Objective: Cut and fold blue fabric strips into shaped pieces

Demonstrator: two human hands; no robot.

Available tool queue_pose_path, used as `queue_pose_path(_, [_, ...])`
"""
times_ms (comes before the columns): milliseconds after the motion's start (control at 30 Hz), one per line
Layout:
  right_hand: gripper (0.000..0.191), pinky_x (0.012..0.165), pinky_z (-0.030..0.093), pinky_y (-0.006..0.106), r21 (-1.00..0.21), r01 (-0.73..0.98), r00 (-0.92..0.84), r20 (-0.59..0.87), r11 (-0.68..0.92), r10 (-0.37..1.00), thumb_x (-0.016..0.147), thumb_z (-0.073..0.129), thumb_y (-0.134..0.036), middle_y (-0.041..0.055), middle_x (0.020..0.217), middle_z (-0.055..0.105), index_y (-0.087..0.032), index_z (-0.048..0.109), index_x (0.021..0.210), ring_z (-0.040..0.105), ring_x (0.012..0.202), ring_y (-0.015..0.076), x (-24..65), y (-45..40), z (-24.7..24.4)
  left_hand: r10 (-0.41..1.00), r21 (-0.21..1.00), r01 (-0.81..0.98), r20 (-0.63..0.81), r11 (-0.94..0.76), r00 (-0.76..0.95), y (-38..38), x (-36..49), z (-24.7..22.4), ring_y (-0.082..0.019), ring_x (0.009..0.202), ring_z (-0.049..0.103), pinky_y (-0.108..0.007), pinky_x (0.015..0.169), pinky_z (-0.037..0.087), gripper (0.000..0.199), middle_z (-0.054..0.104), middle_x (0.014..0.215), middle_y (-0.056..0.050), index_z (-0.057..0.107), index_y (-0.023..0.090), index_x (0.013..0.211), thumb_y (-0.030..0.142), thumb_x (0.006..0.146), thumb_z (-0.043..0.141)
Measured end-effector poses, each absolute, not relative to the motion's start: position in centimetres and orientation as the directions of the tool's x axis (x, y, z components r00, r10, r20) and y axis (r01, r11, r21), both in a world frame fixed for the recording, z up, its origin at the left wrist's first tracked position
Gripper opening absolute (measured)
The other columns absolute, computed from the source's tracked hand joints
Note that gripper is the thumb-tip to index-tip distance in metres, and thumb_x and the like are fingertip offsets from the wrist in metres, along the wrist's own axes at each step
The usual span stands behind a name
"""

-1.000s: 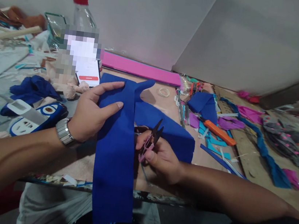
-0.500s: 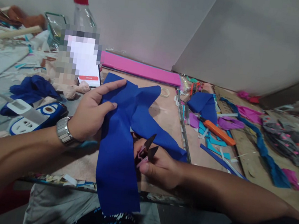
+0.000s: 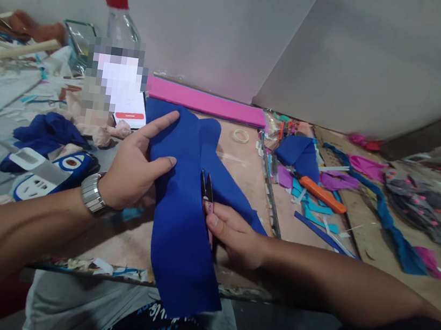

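Note:
A blue cloth (image 3: 180, 224) lies across the work surface, with one long panel hanging over the front edge and another part spreading to the right. My left hand (image 3: 134, 170) grips its upper left side, thumb and outstretched index finger on top, the other fingers hidden. On my left wrist is a metal watch (image 3: 95, 192). My right hand (image 3: 237, 237) holds pink-handled thread snips (image 3: 208, 201). Their dark blades point up, slightly apart, at the gap between the two blue parts. Whether cloth lies between the blades I cannot tell.
Behind the cloth stand a lit phone (image 3: 134, 99) and a red-capped bottle (image 3: 121, 25), near a long pink strip (image 3: 208, 101). To the right lie an orange cutter (image 3: 322, 194) and scattered scraps. A blue-and-white power strip (image 3: 54, 175) sits left of my wrist.
My right hand has turned the snips upright and brought them up to the gap in the cloth; their blades have come closer together. The blue cloth's top has shifted slightly left.

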State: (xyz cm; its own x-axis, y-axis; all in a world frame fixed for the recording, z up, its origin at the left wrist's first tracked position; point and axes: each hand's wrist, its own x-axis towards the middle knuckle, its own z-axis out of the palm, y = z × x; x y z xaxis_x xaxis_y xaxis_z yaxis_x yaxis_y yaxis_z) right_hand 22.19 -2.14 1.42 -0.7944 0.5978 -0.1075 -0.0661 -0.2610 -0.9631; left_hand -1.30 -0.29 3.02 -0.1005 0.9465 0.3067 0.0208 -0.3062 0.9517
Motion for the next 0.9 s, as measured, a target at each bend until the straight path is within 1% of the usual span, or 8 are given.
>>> queue_pose_path(67, [0.049,0.054,0.038,0.020,-0.917,-0.078,-0.800,-0.176,-0.391,0.573,0.096,0.064,-0.064,-0.0049,0.065,0.051,-0.018,0.054,0.082,0.044,0.056,0.0082,22.25,-2.42,1.27,0.947,0.951,0.021,0.309,-0.309,-0.087,-0.36,-1.28,3.10,-0.035,0.144,0.054,-0.054,0.125,0.042,0.078,0.057,0.156,-0.010,0.054,0.021,0.153,0.014,0.077,0.074])
queue_pose_path(133, [0.053,0.049,0.034,0.019,-0.897,-0.041,-0.809,-0.229,-0.440,0.542,0.094,0.066,-0.066,-0.0044,0.059,0.053,-0.018,0.054,0.076,0.045,0.051,0.0076,22.38,-2.54,1.20,0.942,0.945,0.052,0.326,-0.322,-0.082,-0.39,-1.32,3.17,-0.035,0.146,0.051,-0.052,0.126,0.041,0.079,0.055,0.157,-0.010,0.054,0.021,0.153,0.013,0.077,0.074])
queue_pose_path(233, [0.055,0.044,0.030,0.019,-0.898,-0.006,-0.801,-0.259,-0.440,0.540,0.090,0.070,-0.067,-0.0051,0.050,0.052,-0.018,0.053,0.072,0.044,0.046,0.0077,22.60,-2.53,1.28,0.930,0.930,0.115,0.358,-0.348,-0.082,-0.32,-1.49,3.24,-0.034,0.150,0.047,-0.049,0.129,0.038,0.080,0.053,0.160,-0.008,0.054,0.020,0.153,0.011,0.076,0.073])
queue_pose_path(367, [0.056,0.040,0.024,0.019,-0.896,0.031,-0.776,-0.301,-0.443,0.554,0.085,0.071,-0.070,-0.0087,0.046,0.046,-0.019,0.053,0.073,0.035,0.039,0.0065,22.77,-2.32,1.76,0.917,0.915,0.158,0.388,-0.372,-0.086,-0.14,-1.59,3.28,-0.032,0.155,0.040,-0.044,0.129,0.038,0.083,0.050,0.163,-0.007,0.052,0.019,0.155,0.010,0.075,0.071])
queue_pose_path(467, [0.059,0.040,0.023,0.019,-0.904,0.094,-0.765,-0.334,-0.418,0.551,0.082,0.070,-0.075,-0.0088,0.044,0.044,-0.019,0.054,0.071,0.035,0.038,0.0069,22.74,-2.04,2.13,0.909,0.911,0.159,0.401,-0.381,-0.115,-0.13,-1.42,3.26,-0.032,0.158,0.035,-0.042,0.128,0.041,0.080,0.048,0.164,-0.005,0.053,0.023,0.153,0.011,0.076,0.070])
queue_pose_path(667, [0.063,0.041,0.027,0.020,-0.942,0.075,-0.767,-0.264,-0.327,0.585,0.087,0.067,-0.073,-0.0070,0.042,0.045,-0.020,0.047,0.059,0.037,0.039,0.0074,22.37,-1.92,1.81,0.917,0.926,0.110,0.375,-0.362,-0.135,-0.19,-1.37,2.98,-0.030,0.157,0.036,-0.044,0.132,0.036,0.082,0.045,0.165,0.007,0.047,0.031,0.157,0.013,0.079,0.068])
queue_pose_path(833, [0.058,0.041,0.029,0.020,-0.949,0.042,-0.755,-0.235,-0.313,0.612,0.091,0.065,-0.071,-0.0074,0.046,0.050,-0.020,0.051,0.069,0.043,0.041,0.0082,22.16,-1.83,1.48,0.925,0.932,0.093,0.361,-0.351,-0.120,-0.24,-1.50,3.01,-0.028,0.157,0.037,-0.046,0.134,0.032,0.084,0.045,0.165,0.010,0.047,0.036,0.156,0.011,0.079,0.069])
queue_pose_path(900, [0.059,0.042,0.030,0.020,-0.950,0.031,-0.754,-0.226,-0.310,0.617,0.092,0.063,-0.074,-0.0070,0.048,0.052,-0.020,0.051,0.071,0.044,0.042,0.0084,22.08,-1.77,1.45,0.928,0.931,0.097,0.360,-0.351,-0.100,-0.41,-1.39,3.15,-0.028,0.158,0.036,-0.044,0.135,0.031,0.083,0.044,0.165,0.011,0.046,0.034,0.156,0.010,0.081,0.069])
